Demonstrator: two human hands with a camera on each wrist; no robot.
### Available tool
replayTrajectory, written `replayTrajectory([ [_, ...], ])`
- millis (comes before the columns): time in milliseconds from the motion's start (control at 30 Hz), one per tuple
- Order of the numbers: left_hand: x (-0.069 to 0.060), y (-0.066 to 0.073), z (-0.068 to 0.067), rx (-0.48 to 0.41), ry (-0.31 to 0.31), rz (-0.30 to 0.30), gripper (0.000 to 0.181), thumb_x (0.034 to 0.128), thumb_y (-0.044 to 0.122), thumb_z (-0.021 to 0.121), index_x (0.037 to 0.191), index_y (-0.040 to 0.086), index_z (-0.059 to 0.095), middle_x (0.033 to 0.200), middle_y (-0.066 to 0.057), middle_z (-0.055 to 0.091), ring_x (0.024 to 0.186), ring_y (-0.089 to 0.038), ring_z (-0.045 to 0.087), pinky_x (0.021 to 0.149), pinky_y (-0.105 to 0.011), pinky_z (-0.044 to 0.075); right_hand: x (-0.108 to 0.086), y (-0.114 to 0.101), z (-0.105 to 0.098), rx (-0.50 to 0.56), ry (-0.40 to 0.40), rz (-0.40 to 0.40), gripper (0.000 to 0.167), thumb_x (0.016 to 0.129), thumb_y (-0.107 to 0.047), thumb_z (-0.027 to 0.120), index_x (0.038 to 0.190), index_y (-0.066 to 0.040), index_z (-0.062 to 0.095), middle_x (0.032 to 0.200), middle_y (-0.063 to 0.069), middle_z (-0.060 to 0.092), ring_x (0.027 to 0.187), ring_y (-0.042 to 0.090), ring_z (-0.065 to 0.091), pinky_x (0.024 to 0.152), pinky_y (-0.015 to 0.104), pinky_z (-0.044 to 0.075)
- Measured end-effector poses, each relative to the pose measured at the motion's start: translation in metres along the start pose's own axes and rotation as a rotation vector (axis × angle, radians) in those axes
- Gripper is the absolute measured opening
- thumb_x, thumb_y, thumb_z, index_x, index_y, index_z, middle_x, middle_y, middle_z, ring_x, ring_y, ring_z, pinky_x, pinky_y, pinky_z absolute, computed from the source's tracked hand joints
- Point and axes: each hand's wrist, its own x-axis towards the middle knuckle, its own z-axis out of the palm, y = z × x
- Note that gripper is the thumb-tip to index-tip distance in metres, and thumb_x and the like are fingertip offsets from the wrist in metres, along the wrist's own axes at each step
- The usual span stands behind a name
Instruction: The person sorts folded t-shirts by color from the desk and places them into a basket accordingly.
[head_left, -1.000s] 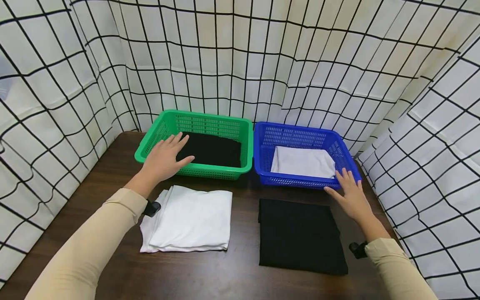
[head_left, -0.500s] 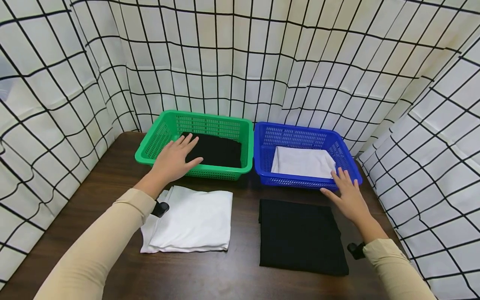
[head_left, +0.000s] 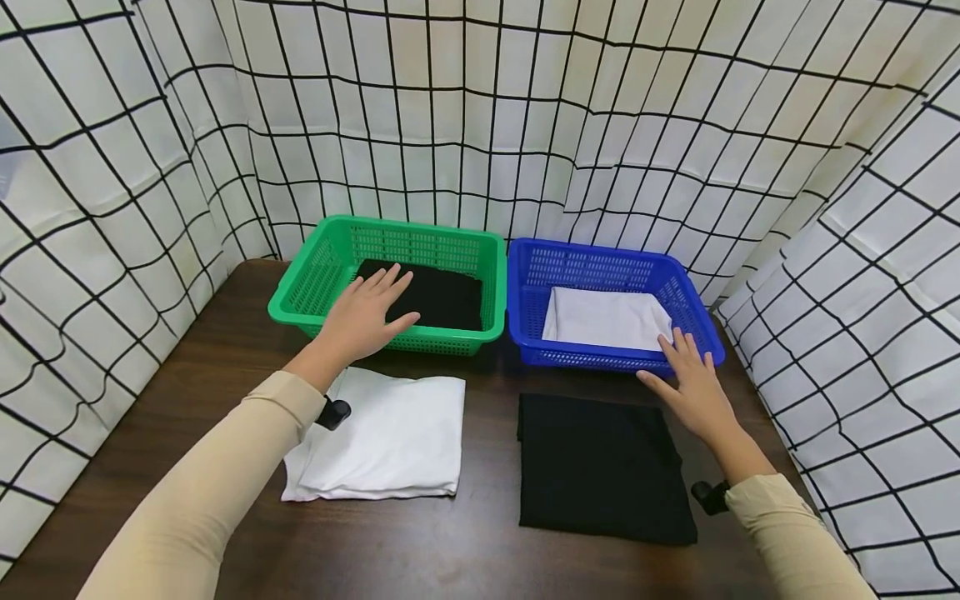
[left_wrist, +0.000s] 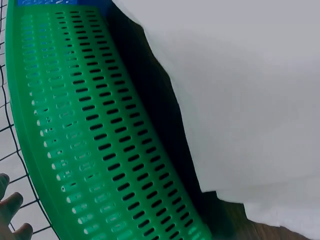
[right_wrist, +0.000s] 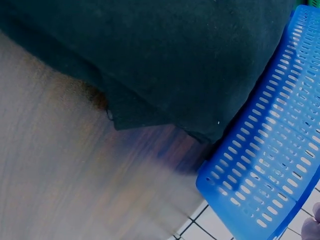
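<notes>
My left hand (head_left: pixel 363 315), fingers spread, hovers over the front rim of the green basket (head_left: pixel 491 312) and holds nothing. A folded black cloth (head_left: pixel 442 298) lies inside that basket, partly hidden by the hand. My right hand (head_left: pixel 693 390), also spread and holding nothing, is at the front right of the blue basket (head_left: pixel 525 312); whether it touches the rim I cannot tell. In the blue basket lies a folded white cloth (head_left: pixel 603 318). Nearer to me, a folded white cloth (head_left: pixel 390 437) and a folded black cloth (head_left: pixel 600 467) lie before the green and blue baskets.
Everything rests on a dark wooden table (head_left: pixel 480 550). White curtains with a black grid pattern (head_left: pixel 420 117) enclose its back and both sides. Each wrist carries a small black camera, such as the left camera (head_left: pixel 333 412). The two baskets stand side by side.
My left hand has moved to the right along the green basket's front. My right hand has shifted slightly to the left. The cloths and baskets stay in place.
</notes>
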Motion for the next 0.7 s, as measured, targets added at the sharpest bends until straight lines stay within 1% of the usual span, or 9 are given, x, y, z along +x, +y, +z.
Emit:
replayTrajectory([
  [200, 0.003, 0.008, 0.004, 0.01, -0.002, 0.017, 0.076, 0.1003, 0.052, 0.049, 0.16, 0.015, 0.02, 0.167, -0.013, 0.017, 0.154, -0.035, 0.017, 0.126, -0.055, 0.009, 0.001, 0.001, 0.003, 0.001, -0.018, 0.004, 0.088, 0.098, -0.059, 0.049, 0.159, -0.004, 0.018, 0.165, 0.025, 0.005, 0.153, 0.046, 0.0, 0.121, 0.067, -0.004],
  [367, 0.005, 0.014, 0.008, 0.007, -0.002, 0.027, 0.077, 0.0999, 0.054, 0.049, 0.16, 0.016, 0.019, 0.167, -0.012, 0.017, 0.155, -0.033, 0.017, 0.127, -0.054, 0.008, 0.002, -0.002, 0.007, -0.005, -0.033, -0.001, 0.088, 0.097, -0.059, 0.05, 0.159, -0.004, 0.018, 0.166, 0.025, 0.005, 0.153, 0.045, 0.0, 0.121, 0.066, -0.004],
  [533, 0.004, 0.02, 0.008, 0.012, 0.005, 0.039, 0.077, 0.0997, 0.055, 0.048, 0.16, 0.016, 0.02, 0.167, -0.012, 0.019, 0.154, -0.033, 0.019, 0.127, -0.053, 0.01, 0.003, -0.006, 0.009, -0.003, -0.039, -0.015, 0.088, 0.097, -0.058, 0.051, 0.158, -0.004, 0.019, 0.166, 0.024, 0.004, 0.154, 0.044, -0.001, 0.121, 0.067, -0.003],
  [700, 0.004, 0.024, 0.009, 0.013, -0.003, 0.047, 0.077, 0.0999, 0.056, 0.046, 0.16, 0.017, 0.02, 0.167, -0.01, 0.018, 0.154, -0.032, 0.019, 0.127, -0.052, 0.009, 0.003, -0.009, 0.01, -0.006, -0.042, -0.022, 0.088, 0.097, -0.059, 0.05, 0.158, -0.004, 0.02, 0.166, 0.024, 0.005, 0.154, 0.043, -0.001, 0.121, 0.067, -0.002],
])
